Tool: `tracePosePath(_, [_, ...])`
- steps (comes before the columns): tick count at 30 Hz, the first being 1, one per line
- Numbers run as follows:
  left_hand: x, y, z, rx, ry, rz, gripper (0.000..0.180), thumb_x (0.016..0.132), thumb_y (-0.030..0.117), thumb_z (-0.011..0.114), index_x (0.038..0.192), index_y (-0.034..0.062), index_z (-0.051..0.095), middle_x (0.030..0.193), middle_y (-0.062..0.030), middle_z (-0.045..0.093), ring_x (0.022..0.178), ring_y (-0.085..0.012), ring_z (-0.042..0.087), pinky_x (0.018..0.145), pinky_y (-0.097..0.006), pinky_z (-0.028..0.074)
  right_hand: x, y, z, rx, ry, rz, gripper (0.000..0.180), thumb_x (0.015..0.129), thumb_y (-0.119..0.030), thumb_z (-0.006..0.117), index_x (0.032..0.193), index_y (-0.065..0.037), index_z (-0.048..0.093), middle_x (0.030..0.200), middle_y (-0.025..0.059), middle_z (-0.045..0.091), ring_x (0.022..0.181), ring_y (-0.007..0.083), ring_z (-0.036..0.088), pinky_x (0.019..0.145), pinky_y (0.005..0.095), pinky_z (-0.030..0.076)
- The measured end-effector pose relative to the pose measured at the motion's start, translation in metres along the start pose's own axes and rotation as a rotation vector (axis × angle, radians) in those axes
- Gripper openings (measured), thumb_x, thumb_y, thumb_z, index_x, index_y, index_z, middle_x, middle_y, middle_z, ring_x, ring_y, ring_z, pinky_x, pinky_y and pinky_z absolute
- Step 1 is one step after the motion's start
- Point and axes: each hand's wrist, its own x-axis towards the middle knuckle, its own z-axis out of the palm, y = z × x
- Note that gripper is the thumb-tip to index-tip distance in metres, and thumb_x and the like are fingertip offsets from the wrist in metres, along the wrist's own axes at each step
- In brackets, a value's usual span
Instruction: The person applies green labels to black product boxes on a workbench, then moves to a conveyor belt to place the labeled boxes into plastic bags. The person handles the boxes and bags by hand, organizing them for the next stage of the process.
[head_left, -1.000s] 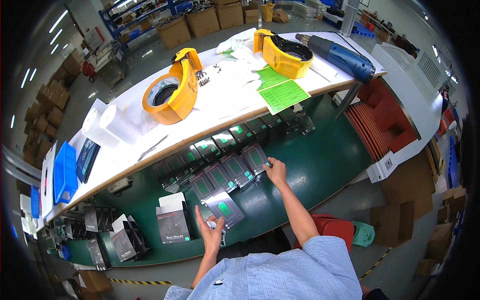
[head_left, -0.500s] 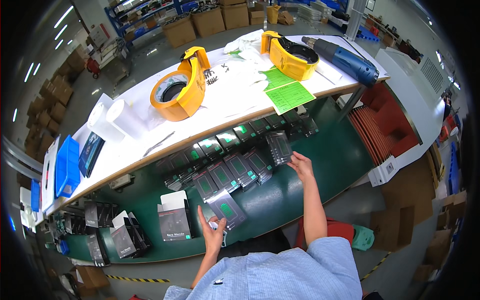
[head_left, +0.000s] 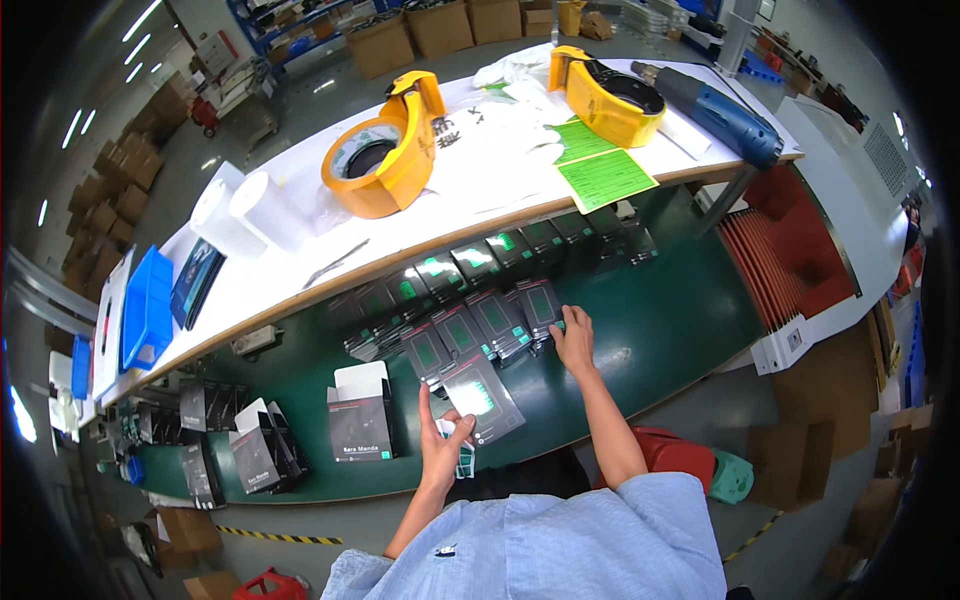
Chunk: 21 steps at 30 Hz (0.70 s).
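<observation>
My left hand [head_left: 447, 450] grips a flat dark package [head_left: 484, 403] by its lower left corner, thumb on its face. Glare covers the green print in its middle. A small white-and-green piece [head_left: 466, 458] hangs by that hand's fingers; its kind I cannot make out. My right hand [head_left: 575, 342] has its fingers on the right edge of a similar flat package [head_left: 540, 306], at the right end of the front row. Beside it lie several more stacked packages [head_left: 496, 318], and a second row [head_left: 438, 272] runs behind them under the shelf.
An open-topped dark box [head_left: 360, 415] stands left of my hands, with more dark boxes [head_left: 262, 448] farther left. On the white shelf above are two yellow tape dispensers [head_left: 385, 165], a blue heat gun [head_left: 715, 115], green paper sheets [head_left: 610, 180], white rolls [head_left: 265, 208] and a blue bin [head_left: 148, 310].
My right hand has brought its package down and left from above the rows to the front row's right end. My left hand still holds its package, now tilted into glare. The view has shifted slightly.
</observation>
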Motion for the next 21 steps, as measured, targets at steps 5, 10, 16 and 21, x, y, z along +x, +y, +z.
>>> tracePosePath(5, [-0.004, 0.016, 0.004, 0.054, -0.001, 0.081, 0.091, 0.08, 0.002, 0.062, 0.142, 0.0118, -0.004, 0.078, -0.0075, 0.056, 0.06, -0.0088, 0.051, 0.055, -0.022, 0.044, -0.049, -0.087, -0.061, 0.883, -0.562, 0.331, 0.043, 0.085, -0.018, 0.062, 0.12, 0.003, 0.049, 0.108, 0.0115, 0.058, 0.096, 0.02, 0.057, 0.083, 0.0304, 0.047])
tracePosePath(10, [-0.007, 0.019, 0.009, 0.168, -0.04, 0.229, 0.091, 0.081, 0.001, 0.061, 0.142, 0.0104, -0.007, 0.084, -0.0083, 0.057, 0.063, -0.007, 0.05, 0.058, -0.021, 0.044, -0.106, -0.132, -0.086, 1.087, -0.681, 0.314, 0.042, 0.086, -0.004, 0.057, 0.125, 0.003, 0.043, 0.109, 0.0096, 0.058, 0.098, 0.0136, 0.056, 0.083, 0.0267, 0.046])
tracePosePath(16, [-0.003, 0.033, 0.005, 0.125, -0.074, 0.307, 0.093, 0.079, 0.0, 0.064, 0.142, 0.0096, -0.003, 0.109, -0.0187, 0.053, 0.07, -0.0076, 0.052, 0.062, -0.022, 0.046, -0.113, -0.134, -0.095, 1.064, -0.537, 0.246, 0.039, 0.085, -0.002, 0.059, 0.12, 0.007, 0.044, 0.106, 0.0129, 0.059, 0.095, 0.015, 0.058, 0.082, 0.0263, 0.047])
tracePosePath(21, [-0.002, 0.051, 0.0, -0.089, -0.037, 0.263, 0.091, 0.077, -0.002, 0.064, 0.142, 0.0095, 0.002, 0.104, -0.0162, 0.056, 0.071, -0.0077, 0.052, 0.063, -0.022, 0.047, -0.115, -0.13, -0.1, 0.903, -0.514, 0.124, 0.038, 0.082, -0.003, 0.062, 0.116, 0.007, 0.048, 0.101, 0.0121, 0.061, 0.092, 0.0158, 0.059, 0.081, 0.0267, 0.047])
